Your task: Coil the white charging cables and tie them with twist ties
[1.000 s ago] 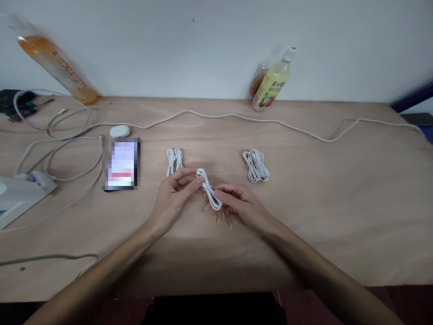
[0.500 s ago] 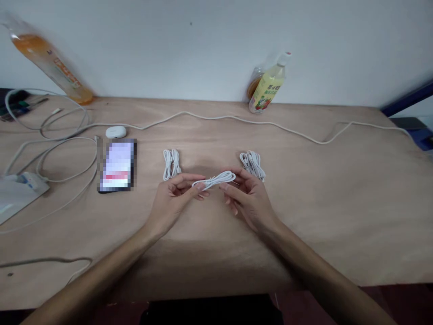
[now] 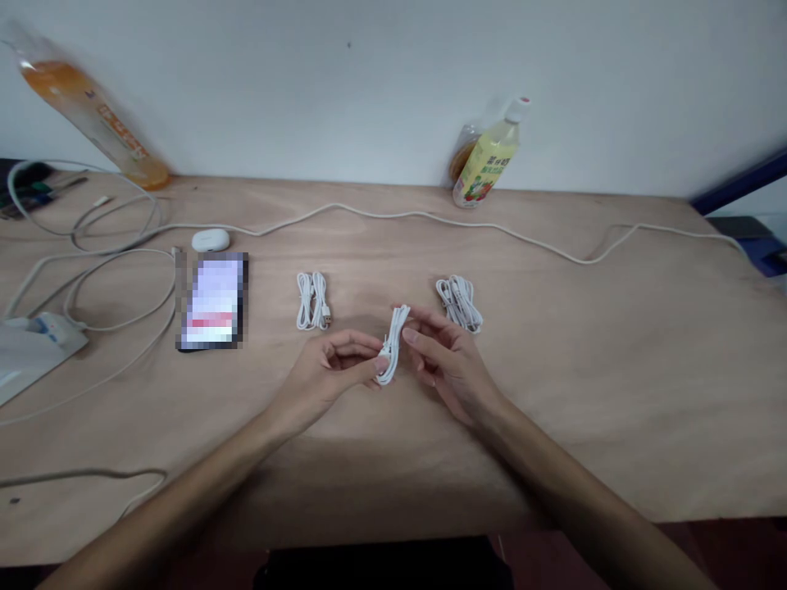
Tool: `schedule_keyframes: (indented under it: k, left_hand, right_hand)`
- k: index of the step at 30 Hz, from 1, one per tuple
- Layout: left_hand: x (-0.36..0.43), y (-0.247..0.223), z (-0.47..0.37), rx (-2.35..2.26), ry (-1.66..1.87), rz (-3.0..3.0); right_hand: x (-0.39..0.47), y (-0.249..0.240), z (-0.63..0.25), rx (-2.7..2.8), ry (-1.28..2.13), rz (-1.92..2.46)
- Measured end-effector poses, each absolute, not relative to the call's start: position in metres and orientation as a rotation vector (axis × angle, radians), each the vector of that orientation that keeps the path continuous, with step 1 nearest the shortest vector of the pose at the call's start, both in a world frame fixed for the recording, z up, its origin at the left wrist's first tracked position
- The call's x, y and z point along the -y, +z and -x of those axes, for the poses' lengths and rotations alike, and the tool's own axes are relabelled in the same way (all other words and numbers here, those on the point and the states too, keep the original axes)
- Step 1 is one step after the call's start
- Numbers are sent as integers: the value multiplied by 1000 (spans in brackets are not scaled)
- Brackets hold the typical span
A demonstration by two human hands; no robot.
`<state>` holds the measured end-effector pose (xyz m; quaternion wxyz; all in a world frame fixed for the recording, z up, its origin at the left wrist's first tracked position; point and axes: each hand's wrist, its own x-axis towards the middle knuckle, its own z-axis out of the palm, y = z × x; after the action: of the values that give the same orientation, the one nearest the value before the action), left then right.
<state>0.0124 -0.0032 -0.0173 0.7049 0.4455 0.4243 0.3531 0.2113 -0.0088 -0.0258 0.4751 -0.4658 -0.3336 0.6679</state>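
Observation:
My left hand (image 3: 332, 369) pinches the lower end of a coiled white USB cable (image 3: 397, 336), its thumb lying across the bundle. The cable stands nearly upright above the table, leaning slightly right. At its upper end, my right hand (image 3: 446, 356) has its index finger behind the bundle and its thumb at the right edge. Just beyond my left hand lies a coiled white cable bundle (image 3: 312, 300) with a metal plug showing. Another white cable bundle (image 3: 460, 301) rests past my right hand's fingers.
A phone (image 3: 213, 299) with a blurred screen and a white earbud case (image 3: 211, 239) lie to the left. Loose white cords trail there and along the back. An orange drink bottle (image 3: 92, 123) and a yellow-labelled bottle (image 3: 489, 160) stand near the wall.
The cable in my hands has turned from nearly level to nearly upright. My left hand has shifted slightly right and nearer to me. Both bundles on the table stay put.

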Motion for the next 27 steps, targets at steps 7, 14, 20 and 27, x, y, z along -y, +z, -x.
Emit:
schedule_keyframes:
  k: [7, 14, 20, 27]
  left_hand:
    - [2, -19, -11, -851, 772, -929]
    - [4, -22, -10, -822, 731, -913]
    - [5, -21, -11, -825, 703, -966]
    - [3, -20, -11, -836, 626, -1031]
  right_hand:
    - [7, -24, -212, 790, 1696, 1189]
    - [8, -22, -211, 835, 1725, 1199]
    - [7, -24, -210, 830, 1685, 1196]
    - [8, -29, -207, 920, 1561, 1193]
